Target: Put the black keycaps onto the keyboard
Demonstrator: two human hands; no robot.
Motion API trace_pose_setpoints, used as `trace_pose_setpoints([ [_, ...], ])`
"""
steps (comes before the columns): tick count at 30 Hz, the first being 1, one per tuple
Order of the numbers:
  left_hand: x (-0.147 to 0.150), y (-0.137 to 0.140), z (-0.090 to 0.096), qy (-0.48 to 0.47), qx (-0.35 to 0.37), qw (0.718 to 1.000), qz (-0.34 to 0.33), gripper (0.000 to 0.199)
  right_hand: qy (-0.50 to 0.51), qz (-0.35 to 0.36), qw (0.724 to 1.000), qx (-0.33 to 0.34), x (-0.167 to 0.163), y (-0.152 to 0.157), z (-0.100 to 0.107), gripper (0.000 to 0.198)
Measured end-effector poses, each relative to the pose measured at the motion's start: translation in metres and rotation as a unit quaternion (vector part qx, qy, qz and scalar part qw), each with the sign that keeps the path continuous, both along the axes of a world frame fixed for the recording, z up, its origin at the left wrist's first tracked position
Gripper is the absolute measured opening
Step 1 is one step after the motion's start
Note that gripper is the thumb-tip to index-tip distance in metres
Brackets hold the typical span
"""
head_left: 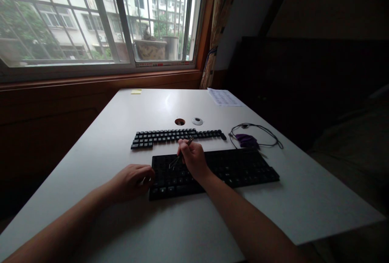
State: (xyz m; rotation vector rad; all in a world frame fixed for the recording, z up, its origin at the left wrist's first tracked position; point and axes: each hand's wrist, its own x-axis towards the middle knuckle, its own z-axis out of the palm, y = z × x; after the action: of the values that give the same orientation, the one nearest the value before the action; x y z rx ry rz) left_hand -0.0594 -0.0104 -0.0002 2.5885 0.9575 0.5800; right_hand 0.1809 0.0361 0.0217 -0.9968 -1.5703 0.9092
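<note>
A black keyboard (237, 169) lies across the white table (127, 113) in front of me. My right hand (193, 158) is closed on a thin metal tool like tweezers (175, 161), whose tip points down at the keyboard's left half. My left hand (133, 181) rests curled on the table against the keyboard's left edge, touching it. Behind the keyboard lie rows of loose black keycaps (176, 136), set out in keyboard order.
A purple object with a looped black cable (247, 139) lies right of the keycaps. A round cable hole (180, 122) and its white cap (197, 121) sit behind them. A printed sheet (223, 97) and a yellow sticky note (136, 91) lie near the window-side edge.
</note>
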Motion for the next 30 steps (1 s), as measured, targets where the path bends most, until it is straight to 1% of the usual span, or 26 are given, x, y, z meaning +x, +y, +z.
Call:
trace_pose_setpoints([
  [4,-0.001,0.0,0.004,-0.006,-0.031,0.999,-0.02,0.003,-0.015,-0.016,0.999,0.043,0.004,0.002,0.005,0.051],
  [7,-0.002,0.0,0.005,-0.02,-0.045,0.998,-0.035,0.003,-0.052,-0.007,0.997,0.06,0.007,0.004,0.01,0.052],
  [13,-0.002,0.001,0.007,-0.03,-0.071,0.996,-0.046,0.008,-0.159,0.059,0.981,0.1,0.008,0.006,0.01,0.052],
  [17,-0.002,0.001,0.007,-0.029,-0.08,0.996,-0.041,0.008,-0.201,0.078,0.968,0.131,0.007,0.005,0.009,0.05],
  [26,-0.003,0.001,0.006,-0.034,-0.067,0.996,-0.043,0.007,-0.236,0.1,0.955,0.151,0.007,0.004,0.011,0.046],
  [30,-0.003,0.001,0.007,-0.026,-0.068,0.997,-0.038,0.008,-0.24,0.117,0.952,0.15,0.006,0.003,0.012,0.045],
])
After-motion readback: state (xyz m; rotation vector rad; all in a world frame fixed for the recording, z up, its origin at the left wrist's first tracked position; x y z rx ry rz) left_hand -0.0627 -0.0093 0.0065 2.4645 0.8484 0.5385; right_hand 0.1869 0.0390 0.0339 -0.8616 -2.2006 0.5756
